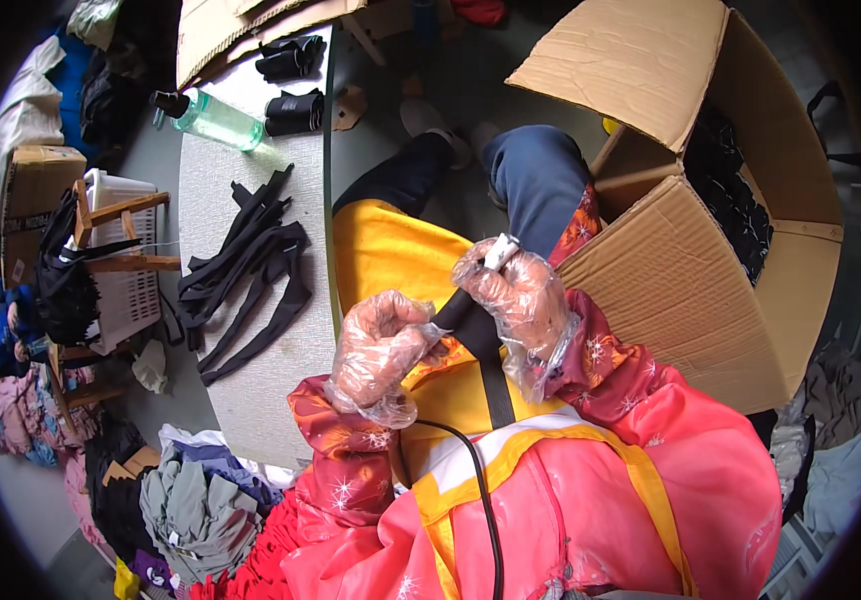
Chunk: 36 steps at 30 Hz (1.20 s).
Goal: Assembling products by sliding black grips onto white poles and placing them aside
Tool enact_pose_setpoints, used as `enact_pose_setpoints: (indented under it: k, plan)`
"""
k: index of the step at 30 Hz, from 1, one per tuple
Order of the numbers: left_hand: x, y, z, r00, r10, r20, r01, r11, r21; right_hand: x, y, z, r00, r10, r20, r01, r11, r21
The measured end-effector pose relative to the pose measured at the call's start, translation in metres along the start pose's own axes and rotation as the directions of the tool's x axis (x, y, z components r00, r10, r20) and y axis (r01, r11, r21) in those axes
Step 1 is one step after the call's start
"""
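A black fabric strip [475, 330] stretches between my two hands above my lap, its lower end hanging down over the yellow apron [390, 245]. Both hands wear thin clear plastic gloves. The fingers of my left hand [385, 345] are curled closed, pinching the strip's left edge. My right hand [518, 300] is closed around the strip's upper part. A small white piece [500, 252] pokes out at the top of that fist; its kind is unclear. More black fabric strips [250, 265] lie in a loose pile on the grey table to my left.
The grey table [250, 400] also bears a green-tinted spray bottle [218, 120] and two black rolled bundles [294, 112]. On my right stands an open cardboard box [670, 290] with black patterned fabric [725, 195] inside. Heaped clothes [195, 510] and a white basket [130, 285] are at the left.
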<state>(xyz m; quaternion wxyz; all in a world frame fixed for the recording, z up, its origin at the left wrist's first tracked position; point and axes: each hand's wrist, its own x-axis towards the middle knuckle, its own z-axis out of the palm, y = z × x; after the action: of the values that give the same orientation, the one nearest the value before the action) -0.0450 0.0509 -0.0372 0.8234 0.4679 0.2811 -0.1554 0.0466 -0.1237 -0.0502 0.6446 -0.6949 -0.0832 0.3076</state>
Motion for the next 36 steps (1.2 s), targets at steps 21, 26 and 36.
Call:
enact_pose_setpoints:
  k: [21, 26, 36]
  plan:
    - [0.021, -0.041, 0.060, 0.947, 0.218, -0.238, -0.295, 0.884, -0.363, 0.001, 0.005, 0.015, 0.944, -0.069, -0.322, 0.161, 0.949, 0.272]
    - [0.025, -0.065, 0.030, 0.929, 0.343, -0.141, -0.358, 0.929, -0.093, 0.002, 0.017, 0.016, 0.989, -0.040, -0.141, 0.110, 0.838, 0.535]
    - [0.008, -0.027, 0.049, 0.993, 0.087, -0.079, -0.116, 0.847, -0.519, 0.004, 0.019, 0.001, 0.996, -0.037, 0.078, -0.018, 0.795, 0.607]
